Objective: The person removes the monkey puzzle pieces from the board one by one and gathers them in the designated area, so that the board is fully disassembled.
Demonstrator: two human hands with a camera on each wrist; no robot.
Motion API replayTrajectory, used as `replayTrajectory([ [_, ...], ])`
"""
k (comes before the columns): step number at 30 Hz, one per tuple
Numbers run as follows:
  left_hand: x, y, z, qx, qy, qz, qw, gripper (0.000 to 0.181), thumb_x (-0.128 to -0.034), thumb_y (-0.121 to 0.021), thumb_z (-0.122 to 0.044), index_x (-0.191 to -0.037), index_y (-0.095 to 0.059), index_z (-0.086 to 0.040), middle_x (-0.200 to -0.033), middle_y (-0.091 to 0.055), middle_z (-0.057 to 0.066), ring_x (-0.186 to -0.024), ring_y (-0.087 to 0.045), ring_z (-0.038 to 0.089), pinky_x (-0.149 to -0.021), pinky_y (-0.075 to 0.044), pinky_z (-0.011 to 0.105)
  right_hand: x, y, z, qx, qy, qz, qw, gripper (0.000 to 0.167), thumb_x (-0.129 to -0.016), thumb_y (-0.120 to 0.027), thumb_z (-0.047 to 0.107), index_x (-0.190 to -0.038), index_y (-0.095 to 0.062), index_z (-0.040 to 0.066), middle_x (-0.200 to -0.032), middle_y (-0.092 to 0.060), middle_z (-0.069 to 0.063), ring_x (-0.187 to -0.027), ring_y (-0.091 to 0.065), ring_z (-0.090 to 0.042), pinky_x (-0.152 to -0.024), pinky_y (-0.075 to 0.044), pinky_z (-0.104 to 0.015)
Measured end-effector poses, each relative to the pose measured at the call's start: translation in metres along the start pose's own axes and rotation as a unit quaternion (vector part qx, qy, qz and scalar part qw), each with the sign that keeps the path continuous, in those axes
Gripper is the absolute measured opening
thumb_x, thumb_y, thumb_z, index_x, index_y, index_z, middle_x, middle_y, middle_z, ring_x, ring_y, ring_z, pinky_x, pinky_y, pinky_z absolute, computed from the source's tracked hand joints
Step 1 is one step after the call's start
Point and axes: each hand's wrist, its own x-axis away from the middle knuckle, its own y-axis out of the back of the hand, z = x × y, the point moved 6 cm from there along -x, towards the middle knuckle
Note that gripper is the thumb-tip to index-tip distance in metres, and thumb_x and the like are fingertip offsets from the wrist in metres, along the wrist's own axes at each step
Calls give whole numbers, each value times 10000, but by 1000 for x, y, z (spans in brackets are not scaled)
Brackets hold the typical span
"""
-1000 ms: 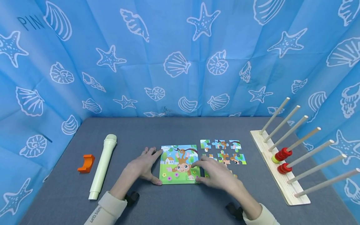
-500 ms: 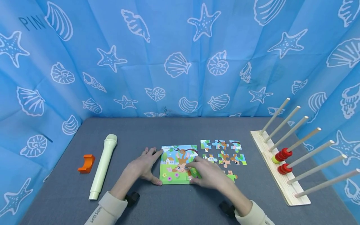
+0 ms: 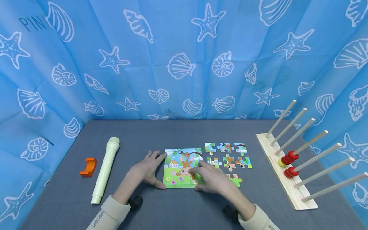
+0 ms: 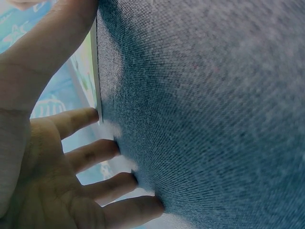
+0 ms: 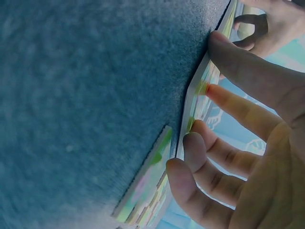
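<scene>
A square jigsaw puzzle board (image 3: 173,174) with a monkey, house and flowers lies flat between the hands. My left hand (image 3: 146,171) rests along its left side, thumb near the lower left corner, fingers spread; in the left wrist view the index fingertip meets the board's edge. My right hand (image 3: 214,179) reaches over the right part, hiding it. The index fingertip touches the picture near the monkey's face. In the right wrist view the thumb (image 5: 248,67) lies at the board's near edge, other fingertips on its surface. No piece shows clearly between the fingers.
Several loose jigsaw pieces (image 3: 230,163) lie in rows just right of the board. A pale green toy microphone (image 3: 105,171) and an orange curved block (image 3: 88,167) lie at the left. A wooden peg rack (image 3: 284,172) with red and yellow rings stands at the right.
My right hand has shifted left across the board, its index fingertip moving onto the monkey's face, uncovering loose pieces behind it. My left hand stays in place.
</scene>
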Motion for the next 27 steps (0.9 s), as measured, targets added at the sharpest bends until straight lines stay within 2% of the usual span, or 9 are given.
replayTrajectory([
  [13,0,0,0,4,17,110,9999,1237,-658,-935,-552,-1625,-275,-155,-1689,-222,206,-1563,-162,504,-1149,-343,717,2,3,0,91,107,-244,9996,513,-767,-906,220,-1232,-690,202,-947,-498,21,-741,-437,-120,-565,-352,-228],
  [27,0,0,1,35,20,85,10000,1241,-655,-940,-542,-1625,-273,-149,-1686,-220,217,-1558,-163,517,-1160,-329,715,-1,5,1,49,138,-419,9990,511,-705,-945,187,-1173,-743,154,-918,-519,18,-717,-428,-113,-552,-328,-218],
])
